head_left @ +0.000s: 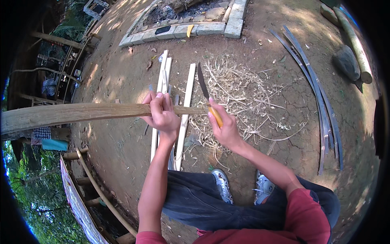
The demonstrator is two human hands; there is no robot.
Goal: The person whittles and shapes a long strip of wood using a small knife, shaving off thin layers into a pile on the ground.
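Observation:
A long brown strip of wood or bamboo (81,112) crosses in front of me from the far left. My left hand (163,114) is wrapped round it close to its right end. In my right hand (225,128) is a knife (202,81) with a dark, slightly curved blade and a yellow-orange handle. The blade points up and away from me, and the knife's handle is right beside the strip's narrow end. Whether the edge touches the strip is hidden by my fingers.
Pale curled shavings (243,97) cover the ground ahead. White strips (187,110) lie below my left hand. Dark long strips (313,85) lie to the right, near a grey stone (346,62) and a log (354,44). A block-edged fire pit (211,28) holds a phone (162,29) on its rim.

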